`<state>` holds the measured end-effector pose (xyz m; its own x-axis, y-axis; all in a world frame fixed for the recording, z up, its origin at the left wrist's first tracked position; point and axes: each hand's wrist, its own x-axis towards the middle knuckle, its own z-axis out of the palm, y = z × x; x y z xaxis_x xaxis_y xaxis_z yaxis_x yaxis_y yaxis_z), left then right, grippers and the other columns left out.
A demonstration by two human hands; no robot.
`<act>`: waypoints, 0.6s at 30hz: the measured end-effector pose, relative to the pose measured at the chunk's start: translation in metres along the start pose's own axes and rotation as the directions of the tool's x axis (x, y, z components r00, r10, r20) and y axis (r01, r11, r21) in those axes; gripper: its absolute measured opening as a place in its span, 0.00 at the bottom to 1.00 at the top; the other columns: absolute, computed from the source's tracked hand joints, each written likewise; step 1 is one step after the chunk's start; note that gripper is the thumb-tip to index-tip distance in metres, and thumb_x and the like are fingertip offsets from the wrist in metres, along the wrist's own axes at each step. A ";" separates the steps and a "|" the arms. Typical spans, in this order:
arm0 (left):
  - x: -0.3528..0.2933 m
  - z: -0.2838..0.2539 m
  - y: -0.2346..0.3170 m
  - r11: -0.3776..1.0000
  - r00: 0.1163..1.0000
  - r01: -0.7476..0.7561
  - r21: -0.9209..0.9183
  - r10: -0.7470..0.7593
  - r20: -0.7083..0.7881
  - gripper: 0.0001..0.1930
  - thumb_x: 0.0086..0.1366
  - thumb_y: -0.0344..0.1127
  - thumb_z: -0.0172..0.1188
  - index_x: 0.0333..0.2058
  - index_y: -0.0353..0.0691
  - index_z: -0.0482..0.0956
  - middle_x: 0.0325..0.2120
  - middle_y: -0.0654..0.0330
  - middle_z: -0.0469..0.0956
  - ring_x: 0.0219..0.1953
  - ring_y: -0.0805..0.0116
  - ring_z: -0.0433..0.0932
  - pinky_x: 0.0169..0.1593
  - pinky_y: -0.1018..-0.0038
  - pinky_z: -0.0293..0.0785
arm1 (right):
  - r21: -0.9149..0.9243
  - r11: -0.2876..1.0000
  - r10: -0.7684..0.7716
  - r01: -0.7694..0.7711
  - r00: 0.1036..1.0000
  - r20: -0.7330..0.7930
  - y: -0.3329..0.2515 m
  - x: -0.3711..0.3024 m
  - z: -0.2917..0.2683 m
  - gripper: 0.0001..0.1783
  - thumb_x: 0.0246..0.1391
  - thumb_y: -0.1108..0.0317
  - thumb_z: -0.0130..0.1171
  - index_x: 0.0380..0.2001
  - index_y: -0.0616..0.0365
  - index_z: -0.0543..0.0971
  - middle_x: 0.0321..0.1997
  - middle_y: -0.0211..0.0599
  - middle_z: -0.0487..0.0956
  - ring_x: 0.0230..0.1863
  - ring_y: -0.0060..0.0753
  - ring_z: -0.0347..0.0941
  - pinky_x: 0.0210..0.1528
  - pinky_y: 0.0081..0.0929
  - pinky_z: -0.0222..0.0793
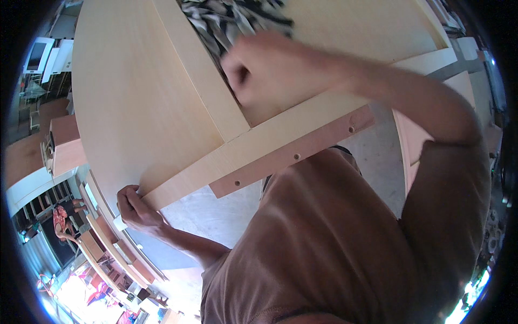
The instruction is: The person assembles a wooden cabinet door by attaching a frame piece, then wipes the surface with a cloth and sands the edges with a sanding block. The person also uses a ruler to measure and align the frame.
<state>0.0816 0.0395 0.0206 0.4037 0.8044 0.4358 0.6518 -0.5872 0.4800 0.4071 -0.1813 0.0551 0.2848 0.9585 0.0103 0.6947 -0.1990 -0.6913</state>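
A large pale wooden panel (137, 81) with a raised frame lies in front of me. At its near left corner, my left hand (137, 208) curls its fingers around the edge. Over the recessed part right of the crossbar (202, 86), my right hand (264, 67) is closed in a fist and slightly blurred. Whatever the fist holds, if anything, is hidden. Just beyond it lies a crumpled black, grey and white patterned cloth (237, 19). The near rail (216, 167) runs along the front, with a reddish wooden strip (297, 156) with three round holes below it.
A reddish-brown wooden box-like piece (67, 143) stands at the left. Long boards (110, 248) lie farther down on that side, near another person (65, 221) in a red patterned top. Pale pink panels (407, 146) stand to my right above the grey floor (216, 216).
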 end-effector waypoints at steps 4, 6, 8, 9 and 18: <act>0.005 0.000 0.001 0.999 1.000 -0.016 0.037 0.015 0.025 0.15 0.68 0.40 0.52 0.29 0.38 0.82 0.24 0.59 0.78 0.29 0.66 0.73 0.33 0.65 0.66 | 0.092 0.996 -0.010 0.017 0.997 -0.079 -0.004 -0.024 0.013 0.08 0.47 0.67 0.68 0.26 0.61 0.82 0.24 0.42 0.82 0.27 0.40 0.81 0.33 0.35 0.74; 0.004 0.001 0.003 0.999 1.000 -0.014 0.043 0.013 0.025 0.14 0.68 0.40 0.52 0.29 0.38 0.82 0.24 0.58 0.78 0.29 0.65 0.74 0.34 0.65 0.67 | 0.008 0.999 -0.032 0.035 0.978 -0.205 0.015 0.007 0.008 0.08 0.47 0.68 0.68 0.26 0.62 0.82 0.24 0.42 0.83 0.27 0.39 0.81 0.33 0.34 0.74; 0.000 -0.003 0.003 0.997 1.000 -0.011 0.071 0.010 0.019 0.14 0.68 0.40 0.53 0.30 0.38 0.82 0.24 0.58 0.78 0.30 0.64 0.74 0.34 0.65 0.67 | -0.001 0.999 -0.051 0.053 0.972 -0.230 0.033 0.040 0.003 0.09 0.47 0.68 0.68 0.26 0.63 0.82 0.25 0.42 0.83 0.27 0.40 0.81 0.33 0.34 0.74; 0.002 -0.001 0.004 0.998 1.000 -0.015 0.068 0.014 0.015 0.15 0.68 0.40 0.53 0.30 0.38 0.83 0.25 0.58 0.79 0.30 0.64 0.74 0.35 0.64 0.67 | 0.027 0.999 -0.039 0.046 0.975 -0.218 0.037 0.046 -0.004 0.09 0.47 0.68 0.68 0.26 0.63 0.82 0.25 0.42 0.83 0.27 0.40 0.82 0.33 0.35 0.74; -0.001 0.000 0.005 0.998 1.000 0.013 0.056 -0.013 -0.009 0.16 0.69 0.42 0.52 0.31 0.38 0.83 0.26 0.57 0.81 0.32 0.62 0.75 0.36 0.63 0.69 | 0.042 0.997 -0.055 0.062 0.986 -0.158 0.012 0.000 0.008 0.07 0.45 0.71 0.69 0.25 0.63 0.82 0.24 0.40 0.84 0.26 0.33 0.81 0.32 0.33 0.75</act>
<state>0.0848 0.0357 0.0228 0.3893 0.8109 0.4369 0.6919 -0.5706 0.4424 0.4103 -0.1825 0.0413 0.3472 0.9236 0.1626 0.6827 -0.1301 -0.7190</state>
